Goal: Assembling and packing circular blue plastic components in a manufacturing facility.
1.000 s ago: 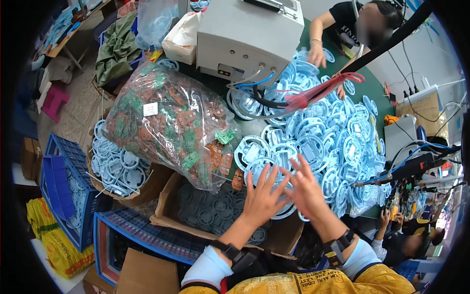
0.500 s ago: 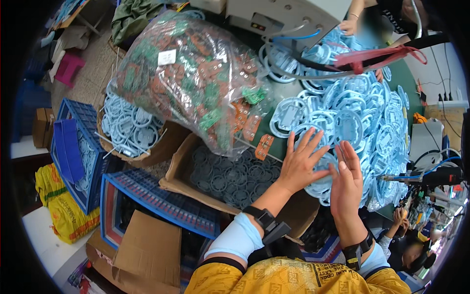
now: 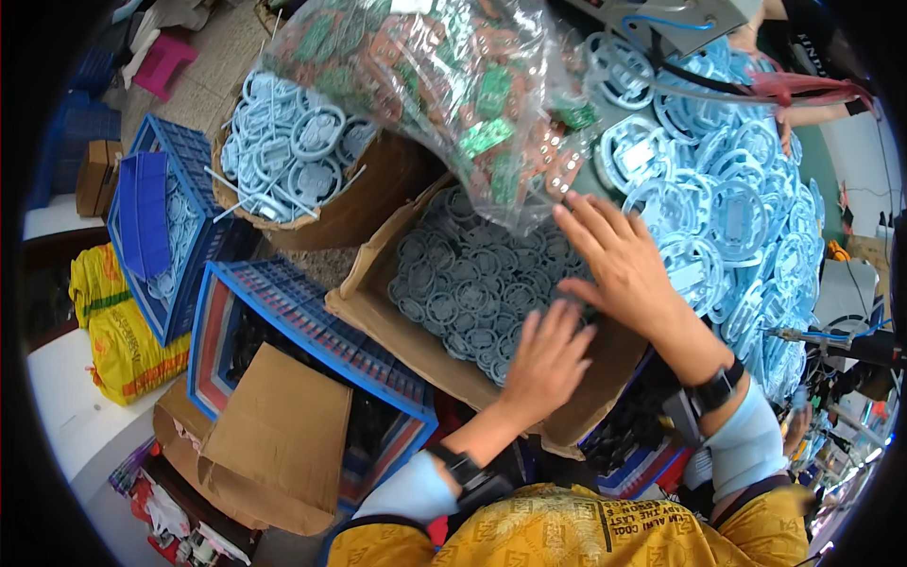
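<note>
My left hand point(image 3: 548, 364) is over the open cardboard box point(image 3: 378, 331), its fingers loosely apart and a little smeared by motion, with nothing seen in them. Under it in the box lie many round blue-grey plastic parts point(image 3: 463, 283). My right hand point(image 3: 619, 269) stretches over the box's right side, fingers spread and holding nothing visible. Its fingertips come close to an orange circuit board point(image 3: 565, 172) at the corner of a clear plastic bag point(image 3: 453, 104) full of orange and green boards. Beside that hand, light-blue round plastic parts point(image 3: 737, 222) are heaped on the green table.
Another carton point(image 3: 397, 189) of light-blue parts stands at the upper left. Blue crates point(image 3: 312, 326) and a carton with raised flaps point(image 3: 283, 425) are at the left. Cables and a red strip cross the upper right, near another person's hands point(image 3: 746, 38).
My left hand has moved down from the heap to above the box. My right hand has shifted up and left toward the bag's corner. The whole view has shifted too.
</note>
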The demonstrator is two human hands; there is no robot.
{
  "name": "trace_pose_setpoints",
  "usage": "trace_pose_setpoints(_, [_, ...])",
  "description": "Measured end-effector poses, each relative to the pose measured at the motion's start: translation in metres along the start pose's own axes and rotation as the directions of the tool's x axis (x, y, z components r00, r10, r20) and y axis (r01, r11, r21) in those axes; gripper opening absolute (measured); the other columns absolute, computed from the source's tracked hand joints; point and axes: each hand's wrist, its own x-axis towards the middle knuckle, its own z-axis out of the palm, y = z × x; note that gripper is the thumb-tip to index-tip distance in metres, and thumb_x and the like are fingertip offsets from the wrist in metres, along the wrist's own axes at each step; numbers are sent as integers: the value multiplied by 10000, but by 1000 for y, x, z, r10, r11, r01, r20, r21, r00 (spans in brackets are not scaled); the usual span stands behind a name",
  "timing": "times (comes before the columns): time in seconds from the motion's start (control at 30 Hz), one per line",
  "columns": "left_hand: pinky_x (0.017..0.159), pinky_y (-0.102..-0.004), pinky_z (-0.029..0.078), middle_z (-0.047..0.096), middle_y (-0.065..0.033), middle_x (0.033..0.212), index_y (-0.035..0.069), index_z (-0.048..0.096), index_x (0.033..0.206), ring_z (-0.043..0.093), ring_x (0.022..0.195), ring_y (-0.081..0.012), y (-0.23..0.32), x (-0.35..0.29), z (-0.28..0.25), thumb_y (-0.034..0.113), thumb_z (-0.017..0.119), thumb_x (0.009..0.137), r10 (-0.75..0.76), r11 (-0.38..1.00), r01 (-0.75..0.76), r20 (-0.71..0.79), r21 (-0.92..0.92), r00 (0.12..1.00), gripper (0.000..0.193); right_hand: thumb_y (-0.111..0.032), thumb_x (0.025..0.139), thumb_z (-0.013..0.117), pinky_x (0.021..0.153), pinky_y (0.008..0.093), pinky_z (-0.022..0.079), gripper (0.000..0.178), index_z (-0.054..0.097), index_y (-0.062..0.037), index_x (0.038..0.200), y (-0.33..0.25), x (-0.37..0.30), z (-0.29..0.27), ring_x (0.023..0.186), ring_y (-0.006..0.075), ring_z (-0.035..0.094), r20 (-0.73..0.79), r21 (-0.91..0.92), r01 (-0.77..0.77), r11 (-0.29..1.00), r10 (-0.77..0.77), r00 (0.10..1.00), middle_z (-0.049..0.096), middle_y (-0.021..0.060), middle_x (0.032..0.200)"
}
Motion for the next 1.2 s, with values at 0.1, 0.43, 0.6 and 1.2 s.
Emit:
trace_pose_setpoints(0.1, [1082, -542, 250, 412, -203, 1417, 45, 580, 1181, 318, 1363, -387, -32, -83, -29, 129, 659, 796, -253, 959, 252, -4, 133, 967, 402, -153, 724, 698, 865, 390, 420, 498, 587, -74, 1202, 14, 4, 33, 1066, 261, 565, -3, -268, 122, 956, -127, 992, 599, 97, 1215])
trace_pose_setpoints(0.43, [1073, -547, 277, 418, -200, 1408, 36, 628, 1113, 337, 1337, -401, -55, -202, -52, 86, 627, 818, -553, 789, 593, -234, 162, 800, 299, -22, 900, 558, 856, 339, 473, 297, 601, -46, 1194, 43, 47, -45, 987, 249, 632, -366, -470, 63, 880, -260, 894, 664, 95, 1107])
trace_pose_setpoints(0.6, [1087, -515, 273, 396, -234, 1414, 13, 579, 1185, 334, 1332, -418, -68, -223, -39, 125, 639, 840, -586, 765, 638, -316, 86, 746, 367, -26, 945, 539, 920, 300, 484, 267, 583, -14, 1209, 13, 60, -64, 1070, 196, 617, -571, -385, -56, 921, -190, 799, 652, 103, 1163])
trace_pose_setpoints(1.2, [886, -400, 452, 498, -213, 1165, -98, 306, 1307, 561, 1014, -323, -140, -279, 41, 193, 713, 739, -795, 590, 565, -294, -577, 530, 756, -152, 819, 670, 822, 489, 518, 646, 383, -104, 1396, 32, 39, 584, 1045, 419, 586, 604, -103, -218, 971, 235, 762, 441, 272, 1332])
